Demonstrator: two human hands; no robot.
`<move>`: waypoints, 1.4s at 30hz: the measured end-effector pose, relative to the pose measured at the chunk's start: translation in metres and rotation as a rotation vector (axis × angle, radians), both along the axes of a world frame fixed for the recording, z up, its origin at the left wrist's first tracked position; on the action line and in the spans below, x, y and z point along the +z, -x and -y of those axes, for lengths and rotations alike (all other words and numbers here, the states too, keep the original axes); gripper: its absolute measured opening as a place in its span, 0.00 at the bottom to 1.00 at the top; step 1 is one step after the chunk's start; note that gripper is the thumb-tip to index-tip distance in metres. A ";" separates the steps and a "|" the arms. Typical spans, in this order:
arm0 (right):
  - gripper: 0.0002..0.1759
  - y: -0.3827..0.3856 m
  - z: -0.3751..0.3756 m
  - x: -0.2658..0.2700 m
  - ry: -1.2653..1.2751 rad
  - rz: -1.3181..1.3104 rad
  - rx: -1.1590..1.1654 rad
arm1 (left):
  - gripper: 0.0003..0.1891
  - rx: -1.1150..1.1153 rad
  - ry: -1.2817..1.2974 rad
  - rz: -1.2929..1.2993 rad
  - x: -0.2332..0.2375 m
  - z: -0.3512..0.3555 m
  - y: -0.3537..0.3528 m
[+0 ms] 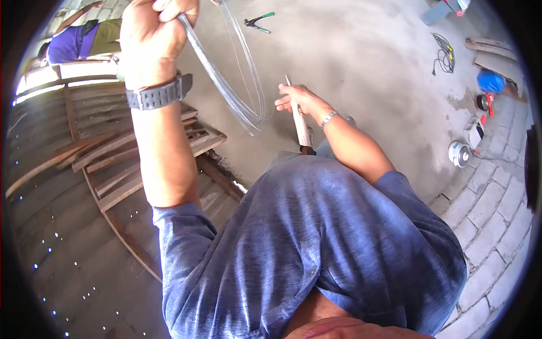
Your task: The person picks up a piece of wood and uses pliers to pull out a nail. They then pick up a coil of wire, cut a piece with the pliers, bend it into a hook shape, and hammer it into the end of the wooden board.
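Observation:
My left hand point(160, 28) is raised at the top left, closed around a looped bundle of thin silvery wire point(217, 85). The loops hang down toward the middle, with a few strands standing apart. A dark watch is on that wrist. Farther right, my right hand point(305, 100) reaches over a pale, tapered wooden stick point(301, 127), fingers stretched out to the left. The stick's thin tip shows beyond the hand, and its dark lower end is close to my shirt. Whether the palm touches it I cannot make out.
Green-handled pliers point(259, 22) lie on the concrete floor. Wooden frame pieces point(121, 189) are at left, near a person in purple point(70, 42). At right are a coiled cable point(444, 53), a blue bag point(490, 81), a round silvery item point(460, 153) and a block wall point(488, 220).

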State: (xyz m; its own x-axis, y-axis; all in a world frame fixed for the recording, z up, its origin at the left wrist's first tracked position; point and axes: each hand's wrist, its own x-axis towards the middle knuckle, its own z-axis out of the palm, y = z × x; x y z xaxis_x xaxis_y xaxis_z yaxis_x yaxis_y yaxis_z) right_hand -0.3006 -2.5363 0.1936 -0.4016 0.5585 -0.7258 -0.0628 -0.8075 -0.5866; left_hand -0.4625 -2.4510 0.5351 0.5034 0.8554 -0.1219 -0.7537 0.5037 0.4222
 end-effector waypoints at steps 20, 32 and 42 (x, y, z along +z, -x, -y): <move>0.15 -0.029 0.009 0.050 -0.433 0.316 -0.164 | 0.13 0.378 -0.074 -0.023 -0.032 -0.006 0.101; 0.24 0.016 0.031 0.121 -0.998 0.253 0.463 | 0.17 0.404 -0.002 0.125 -0.049 -0.056 0.118; 0.15 -0.050 0.035 0.044 -0.932 0.561 0.206 | 0.11 0.741 0.195 0.357 -0.061 -0.070 0.151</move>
